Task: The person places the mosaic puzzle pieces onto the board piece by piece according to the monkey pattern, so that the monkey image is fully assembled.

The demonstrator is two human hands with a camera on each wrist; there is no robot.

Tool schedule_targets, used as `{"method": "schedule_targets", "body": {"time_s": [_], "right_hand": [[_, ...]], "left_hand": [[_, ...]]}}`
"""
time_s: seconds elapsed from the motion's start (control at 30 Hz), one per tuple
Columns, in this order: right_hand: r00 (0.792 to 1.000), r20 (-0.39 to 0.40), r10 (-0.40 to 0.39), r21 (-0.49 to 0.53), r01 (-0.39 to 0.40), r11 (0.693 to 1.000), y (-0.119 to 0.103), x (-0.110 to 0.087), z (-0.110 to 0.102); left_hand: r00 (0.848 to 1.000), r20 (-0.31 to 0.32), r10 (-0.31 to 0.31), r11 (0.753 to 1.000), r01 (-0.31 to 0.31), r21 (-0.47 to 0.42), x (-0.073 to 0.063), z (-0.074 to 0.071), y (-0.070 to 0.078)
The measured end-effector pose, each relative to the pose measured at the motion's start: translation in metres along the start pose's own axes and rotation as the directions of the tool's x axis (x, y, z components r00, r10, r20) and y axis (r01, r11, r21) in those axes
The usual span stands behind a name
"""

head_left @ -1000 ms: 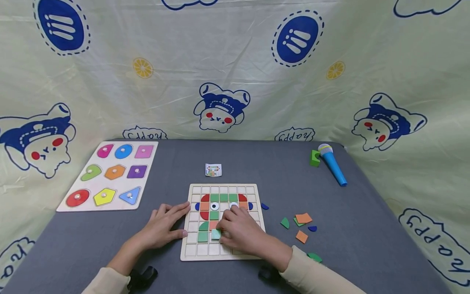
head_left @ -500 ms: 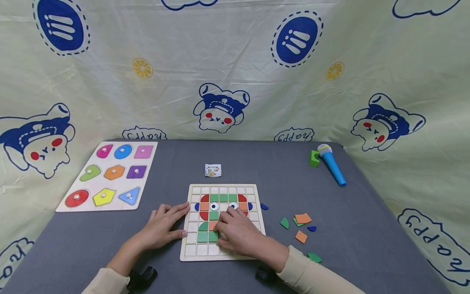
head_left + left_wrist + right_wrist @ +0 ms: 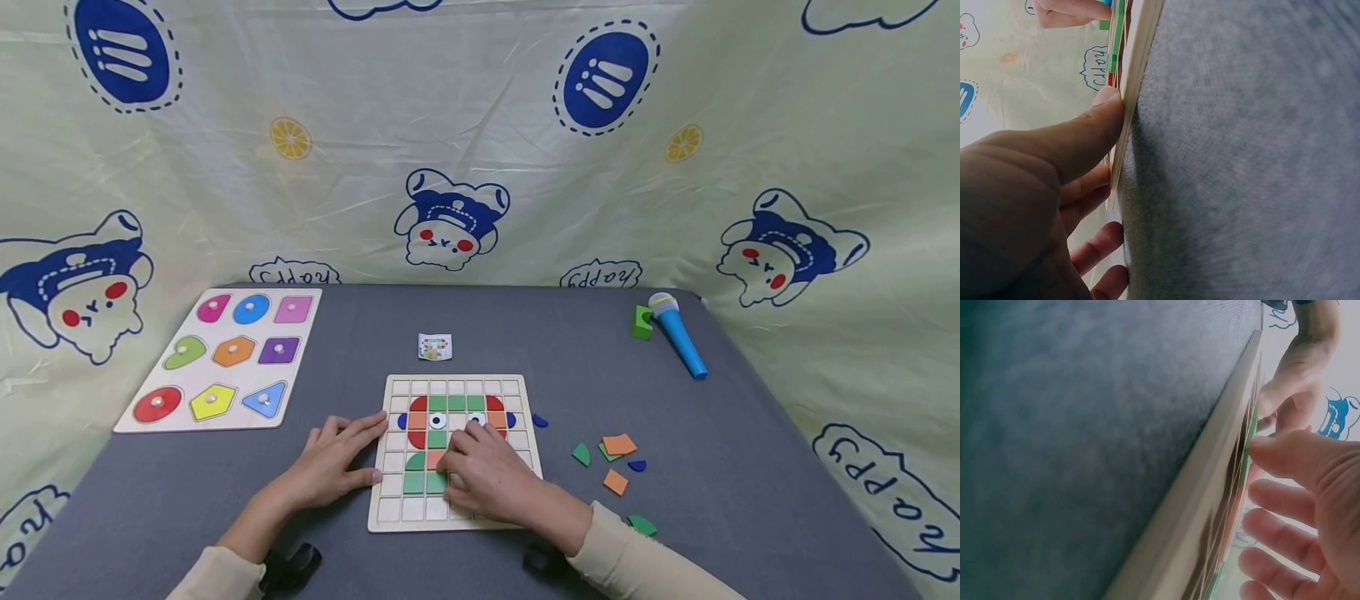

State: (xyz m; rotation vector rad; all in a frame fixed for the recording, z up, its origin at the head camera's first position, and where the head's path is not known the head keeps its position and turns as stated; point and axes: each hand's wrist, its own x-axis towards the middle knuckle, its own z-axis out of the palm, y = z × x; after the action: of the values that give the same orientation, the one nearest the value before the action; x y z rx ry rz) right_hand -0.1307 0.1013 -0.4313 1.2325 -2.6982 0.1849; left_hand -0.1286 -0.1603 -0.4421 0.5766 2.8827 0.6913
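Observation:
A wooden grid board point(image 3: 401, 514) lies on the table, several of its cells filled with coloured tiles. My left hand point(image 3: 326, 467) steadies its left edge, with the thumb point(image 3: 1100, 119) against the side and the fingers spread. Over the board's middle, my right hand point(image 3: 487, 475) presses at a green square tile point(image 3: 435, 483), which sits flat in a cell beside another green square point(image 3: 414, 483). In the right wrist view the thumb point(image 3: 1279, 453) touches a green tile and the other fingers are loosely extended. The hand hides the cells under it.
Loose tiles lie right of the board, including an orange one point(image 3: 616, 482), a green quarter point(image 3: 581, 454) and a blue one point(image 3: 540, 421). Behind the board is a small picture card point(image 3: 435, 347). A shape puzzle point(image 3: 195, 417) lies left; a toy microphone point(image 3: 681, 340) and green block point(image 3: 642, 323) lie back right.
The green square, tilted under the right fingers a second ago, now lies flat in its cell. The right hand shifted slightly left; the left hand stayed put.

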Motion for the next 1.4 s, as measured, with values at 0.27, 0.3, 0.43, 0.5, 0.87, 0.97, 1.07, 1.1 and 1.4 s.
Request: {"method": "schedule_targets", "body": {"time_s": [0.27,0.3,0.43,0.5,0.87,0.97,1.07,1.1,1.4], "right_hand": [[0.993,-0.043,0.109,0.055,-0.107,0.993,0.02,-0.016,-0.01],[0.991,-0.061,0.119,0.064,-0.115,0.991,0.025,-0.019,-0.011],[0.98,-0.109,0.168,0.084,-0.159,0.984,0.045,-0.035,-0.018],[0.971,-0.099,0.215,0.09,-0.207,0.974,0.056,-0.044,-0.021],[0.938,-0.075,0.338,0.083,-0.332,0.94,0.11,-0.098,-0.03],[0.936,-0.063,0.346,0.082,-0.34,0.937,0.122,-0.112,-0.031],[0.931,-0.048,0.361,0.085,-0.357,0.93,0.133,-0.124,-0.033],[0.929,-0.043,0.366,0.086,-0.362,0.928,0.136,-0.127,-0.034],[0.923,0.0,0.384,0.095,-0.382,0.919,0.153,-0.144,-0.034]], "left_hand": [[1.0,-0.007,0.007,1.0,-0.007,-0.003,0.0,0.0,0.0],[1.0,-0.01,0.01,1.0,-0.01,-0.001,0.0,0.0,0.0],[1.0,-0.013,0.013,1.0,-0.013,0.0,-0.001,0.001,0.0],[1.0,-0.014,0.014,1.0,-0.014,0.002,0.0,0.001,0.0],[1.0,-0.002,0.003,1.0,-0.003,0.005,0.0,0.001,0.0],[1.0,-0.001,0.004,1.0,-0.004,0.005,0.0,0.0,0.0],[1.0,0.001,0.003,1.0,-0.003,0.005,0.0,-0.001,0.001],[1.0,0.002,0.003,1.0,-0.003,0.005,0.0,-0.001,0.001],[1.0,0.001,0.006,1.0,-0.006,0.004,0.001,0.0,0.0]]}}
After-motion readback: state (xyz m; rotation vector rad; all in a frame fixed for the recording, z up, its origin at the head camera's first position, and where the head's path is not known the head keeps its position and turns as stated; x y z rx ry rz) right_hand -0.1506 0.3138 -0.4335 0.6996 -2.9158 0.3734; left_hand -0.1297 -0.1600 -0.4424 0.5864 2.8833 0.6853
